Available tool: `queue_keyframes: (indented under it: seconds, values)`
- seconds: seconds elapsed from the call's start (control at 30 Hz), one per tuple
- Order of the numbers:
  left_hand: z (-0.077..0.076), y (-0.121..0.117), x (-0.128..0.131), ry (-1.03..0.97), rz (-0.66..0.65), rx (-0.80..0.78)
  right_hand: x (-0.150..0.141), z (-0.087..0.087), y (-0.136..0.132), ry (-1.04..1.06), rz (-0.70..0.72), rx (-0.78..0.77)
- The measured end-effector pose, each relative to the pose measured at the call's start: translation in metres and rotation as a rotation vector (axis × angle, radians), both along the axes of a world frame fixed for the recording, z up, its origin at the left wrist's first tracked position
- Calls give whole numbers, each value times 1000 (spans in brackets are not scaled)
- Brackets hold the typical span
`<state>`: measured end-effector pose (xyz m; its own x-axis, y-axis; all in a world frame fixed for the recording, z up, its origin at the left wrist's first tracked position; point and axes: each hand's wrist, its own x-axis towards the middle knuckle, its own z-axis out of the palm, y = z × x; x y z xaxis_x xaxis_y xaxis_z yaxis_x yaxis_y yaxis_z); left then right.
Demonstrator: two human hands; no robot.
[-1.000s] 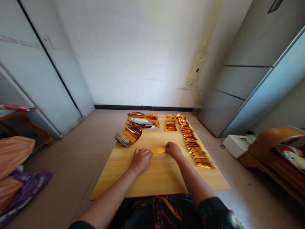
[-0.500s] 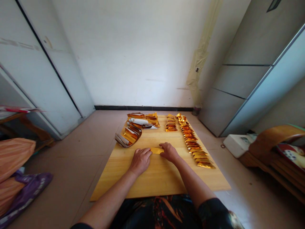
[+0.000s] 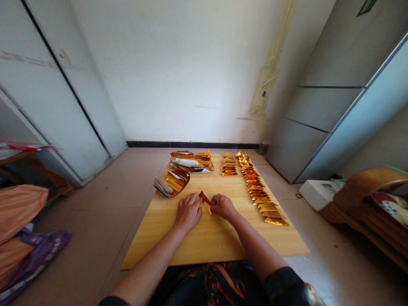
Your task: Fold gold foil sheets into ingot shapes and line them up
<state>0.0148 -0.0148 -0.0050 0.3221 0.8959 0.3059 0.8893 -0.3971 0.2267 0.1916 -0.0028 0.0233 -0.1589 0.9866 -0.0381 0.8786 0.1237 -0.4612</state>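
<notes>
A small folded piece of gold foil paper (image 3: 205,201) stands tilted over the wooden board in front of me. My right hand (image 3: 224,207) pinches it at its near right side. Just to its left, my left hand (image 3: 188,211) lies on the board with its fingers stretched out; whether a fingertip touches the foil I cannot make out. Beyond my left hand are loose stacks of gold foil sheets (image 3: 174,182). Folded gold foil pieces (image 3: 256,189) form a long overlapping row along the right, with a shorter row (image 3: 228,165) beside it.
The wooden board (image 3: 219,242) reaches close to my lap. A white rolled item (image 3: 185,162) lies among the far foil sheets. On the floor stand orange and purple bags (image 3: 32,242) at left and a white box (image 3: 318,193) at right, by a wooden seat (image 3: 366,195).
The foil piece, flat between both hands before, is now turned and lifted at an angle in my right hand. My left hand has let go and its fingers have straightened.
</notes>
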Motion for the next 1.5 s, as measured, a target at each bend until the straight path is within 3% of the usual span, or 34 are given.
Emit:
queue_keyframes:
  seconds: [0.3,0.47,0.63,0.8,0.9,1.0,1.1,1.2,1.37,1.5]
  values:
    - [14,-8,12,-37,-5,-97,-4,4,3,229,-107,-93]
    - [11,-8,23,-174,23,-161,-2,1,7,433,-146,-91]
    - [3,2,20,-696,-10,-242,3,3,5,953,-175,-249]
    - [8,13,16,-1322,-6,-480,5,6,2,1239,-164,-368]
    - [13,15,18,-1509,31,-556,6,6,0,1362,-121,-428]
    - [17,14,22,-1596,-20,-599,8,4,-1,1401,-59,-466]
    - [20,11,26,-1580,-56,-596,9,0,-2,1319,-41,-475]
    - [23,10,29,-1452,-47,-490,6,-3,0,1143,-67,-377]
    - [27,9,27,-981,6,-107,3,-2,4,930,-206,-130]
    - [27,7,24,-660,-65,93,5,2,1,942,-163,25]
